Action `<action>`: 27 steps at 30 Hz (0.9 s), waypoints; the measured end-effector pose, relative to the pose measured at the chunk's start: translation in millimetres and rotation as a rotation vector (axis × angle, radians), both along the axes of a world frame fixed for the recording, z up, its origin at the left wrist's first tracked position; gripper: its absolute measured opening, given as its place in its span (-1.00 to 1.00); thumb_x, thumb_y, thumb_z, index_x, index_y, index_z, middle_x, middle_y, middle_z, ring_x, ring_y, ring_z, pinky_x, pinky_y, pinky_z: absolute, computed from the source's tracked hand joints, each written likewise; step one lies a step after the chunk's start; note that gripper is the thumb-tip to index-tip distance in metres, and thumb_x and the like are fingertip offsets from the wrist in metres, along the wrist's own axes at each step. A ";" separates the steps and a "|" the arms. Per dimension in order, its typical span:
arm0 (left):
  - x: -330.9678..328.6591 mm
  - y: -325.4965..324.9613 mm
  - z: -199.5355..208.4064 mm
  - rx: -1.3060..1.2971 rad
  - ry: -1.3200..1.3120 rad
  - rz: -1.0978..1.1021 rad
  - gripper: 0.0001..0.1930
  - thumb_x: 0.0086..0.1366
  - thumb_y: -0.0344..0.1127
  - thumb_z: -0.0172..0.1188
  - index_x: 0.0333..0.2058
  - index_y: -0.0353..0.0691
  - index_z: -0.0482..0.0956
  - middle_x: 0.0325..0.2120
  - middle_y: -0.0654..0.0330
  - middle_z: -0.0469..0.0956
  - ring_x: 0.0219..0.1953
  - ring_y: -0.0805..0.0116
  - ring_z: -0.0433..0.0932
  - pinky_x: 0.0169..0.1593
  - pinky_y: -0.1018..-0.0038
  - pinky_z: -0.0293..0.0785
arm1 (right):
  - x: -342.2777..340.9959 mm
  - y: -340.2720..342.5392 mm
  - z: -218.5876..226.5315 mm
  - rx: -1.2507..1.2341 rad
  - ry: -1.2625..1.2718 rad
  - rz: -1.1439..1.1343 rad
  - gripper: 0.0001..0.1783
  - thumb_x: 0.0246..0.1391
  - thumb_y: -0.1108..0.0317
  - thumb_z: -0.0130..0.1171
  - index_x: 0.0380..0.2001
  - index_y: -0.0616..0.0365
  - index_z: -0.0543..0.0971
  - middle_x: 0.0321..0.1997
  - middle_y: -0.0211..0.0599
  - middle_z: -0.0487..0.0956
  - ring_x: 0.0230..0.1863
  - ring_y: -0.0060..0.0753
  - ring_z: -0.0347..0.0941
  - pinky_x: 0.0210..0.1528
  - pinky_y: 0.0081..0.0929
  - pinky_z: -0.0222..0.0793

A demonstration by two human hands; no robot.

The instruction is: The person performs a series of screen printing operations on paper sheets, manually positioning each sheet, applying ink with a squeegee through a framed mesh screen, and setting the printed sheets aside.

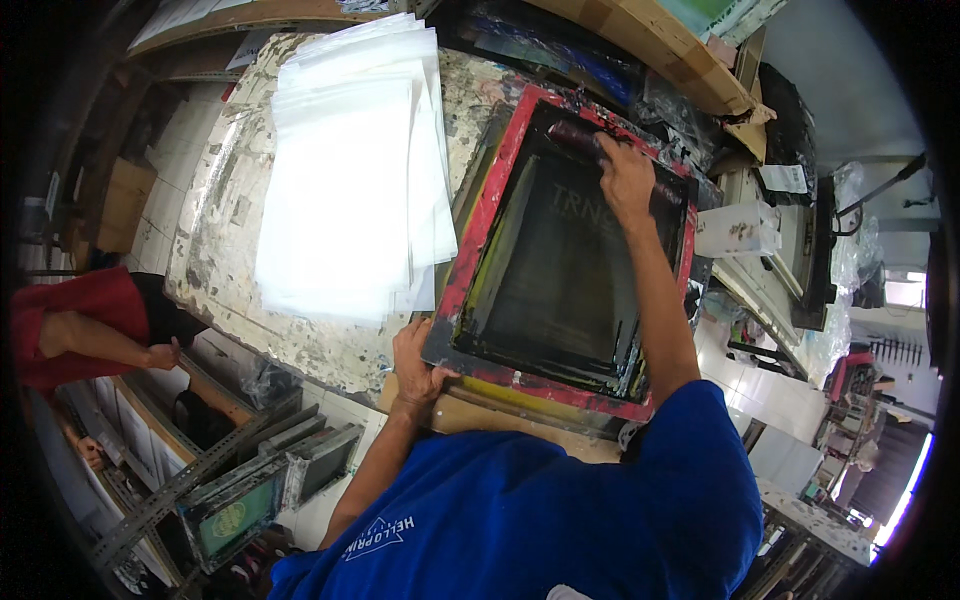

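A screen printing frame point(478, 225) with red, ink-stained edges lies on the worktable in front of me. Its dark mesh point(560, 265) carries pale lettering and wet black ink round the margins. At its far end my right hand point(628, 182) is closed on what looks like an ink-covered squeegee point(575, 138), partly hidden by the fingers. My left hand point(415, 362) grips the frame's near left corner, thumb toward the front edge. Left of the frame, a loose stack of thin white sheets or bags point(345, 180) is spread on the table.
The worktable point(225, 215) is paint-spattered. Right of the frame are a translucent plastic tub point(738, 230) and plastic wrap; a cardboard box point(660, 45) lies beyond. Another person in red point(75, 320) stands at left. More screens point(235, 515) lean at a metal rack lower left.
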State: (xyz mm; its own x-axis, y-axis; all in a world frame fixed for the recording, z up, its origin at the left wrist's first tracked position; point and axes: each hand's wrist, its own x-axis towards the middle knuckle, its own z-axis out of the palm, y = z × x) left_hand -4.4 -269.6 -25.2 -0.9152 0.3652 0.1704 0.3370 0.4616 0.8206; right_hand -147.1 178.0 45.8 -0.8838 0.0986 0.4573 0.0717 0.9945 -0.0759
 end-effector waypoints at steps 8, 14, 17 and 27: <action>-2.0 4.1 9.2 0.004 -0.023 -0.012 0.07 0.06 0.58 0.15 0.17 -0.38 0.46 0.08 -0.20 0.45 0.11 -0.18 0.39 0.20 0.06 0.23 | -9.4 -4.7 -7.4 0.049 0.048 -0.027 -0.45 -0.05 0.45 0.27 0.09 -0.18 0.61 -0.28 -0.28 0.62 -0.19 -0.15 0.53 -0.20 -0.21 0.32; 2.3 0.9 -1.4 0.016 0.034 0.017 0.06 0.07 0.55 0.17 0.21 -0.38 0.42 0.10 -0.21 0.45 0.11 -0.19 0.40 0.20 0.05 0.23 | 3.1 -33.6 -19.0 0.050 0.049 0.014 -0.46 -0.04 0.44 0.26 0.09 -0.19 0.61 -0.30 -0.27 0.60 -0.18 -0.13 0.52 -0.18 -0.15 0.33; 1.2 0.6 4.7 0.003 0.007 -0.004 0.05 0.08 0.53 0.19 0.22 -0.39 0.41 0.11 -0.23 0.44 0.11 -0.20 0.40 0.20 0.04 0.24 | -20.5 -12.9 -7.5 0.008 -0.062 -0.049 -0.41 -0.04 0.48 0.27 0.13 -0.18 0.59 -0.20 -0.20 0.64 -0.09 -0.07 0.54 -0.11 -0.10 0.39; 0.0 -0.5 2.8 -0.020 0.002 -0.008 0.05 0.09 0.53 0.18 0.21 -0.39 0.41 0.11 -0.25 0.43 0.10 -0.22 0.40 0.19 0.03 0.24 | 1.2 -4.3 7.4 -0.045 -0.014 0.010 -0.41 -0.04 0.46 0.26 0.13 -0.19 0.60 -0.21 -0.24 0.63 -0.13 -0.11 0.54 -0.15 -0.14 0.36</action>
